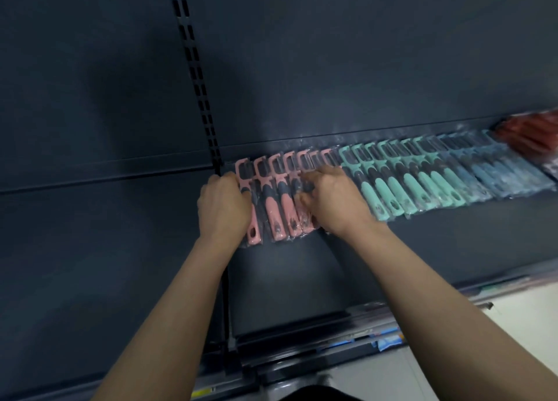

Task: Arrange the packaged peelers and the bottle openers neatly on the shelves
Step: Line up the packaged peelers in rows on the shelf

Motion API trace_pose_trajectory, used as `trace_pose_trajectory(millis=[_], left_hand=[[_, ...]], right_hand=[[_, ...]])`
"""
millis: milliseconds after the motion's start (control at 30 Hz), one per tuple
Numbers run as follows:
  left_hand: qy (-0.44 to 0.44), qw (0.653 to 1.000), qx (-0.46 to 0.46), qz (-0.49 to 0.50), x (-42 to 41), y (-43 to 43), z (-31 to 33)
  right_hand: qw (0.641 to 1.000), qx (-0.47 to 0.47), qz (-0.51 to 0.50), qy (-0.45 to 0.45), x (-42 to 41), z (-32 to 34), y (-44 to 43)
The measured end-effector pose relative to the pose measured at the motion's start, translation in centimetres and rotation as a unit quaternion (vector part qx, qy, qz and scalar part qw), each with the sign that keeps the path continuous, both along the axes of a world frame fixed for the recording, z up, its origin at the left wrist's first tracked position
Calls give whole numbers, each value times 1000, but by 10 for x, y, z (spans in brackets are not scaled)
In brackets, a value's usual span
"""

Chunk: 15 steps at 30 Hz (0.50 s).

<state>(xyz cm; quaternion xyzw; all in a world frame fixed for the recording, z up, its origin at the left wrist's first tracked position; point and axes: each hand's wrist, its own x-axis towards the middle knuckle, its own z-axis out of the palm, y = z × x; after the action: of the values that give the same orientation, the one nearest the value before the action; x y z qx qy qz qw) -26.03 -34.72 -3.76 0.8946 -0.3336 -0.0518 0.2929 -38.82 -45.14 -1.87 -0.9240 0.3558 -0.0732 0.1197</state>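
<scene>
Blocked along the rear of the shelf [302, 265] by an unbroken row of wrapped packs: pink peelers [279, 201], teal peelers [401, 186], blue peelers [489, 171], then red packs [531, 135] at far right. Overlapping throughout, no gap for fingers. Closed behind by the back panel [332, 53]. Bounded left by the slotted upright [196, 77]. Covered at the pink end by the left hand [223, 207] and right hand [332, 201]. Open in front of the row to the shelf edge, and across the left bay [90, 234].
</scene>
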Motion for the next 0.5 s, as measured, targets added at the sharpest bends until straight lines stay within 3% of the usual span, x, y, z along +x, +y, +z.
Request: trace_pose_trajectory(millis=[300,500], left_hand=[[-69,992,-40,-98,-11,5,13],[-82,993,-37,-73,-20,25,20]], right_hand=[[999,-32,-9,29,-11,9,15],[998,-43,35,29,-17,19,21]])
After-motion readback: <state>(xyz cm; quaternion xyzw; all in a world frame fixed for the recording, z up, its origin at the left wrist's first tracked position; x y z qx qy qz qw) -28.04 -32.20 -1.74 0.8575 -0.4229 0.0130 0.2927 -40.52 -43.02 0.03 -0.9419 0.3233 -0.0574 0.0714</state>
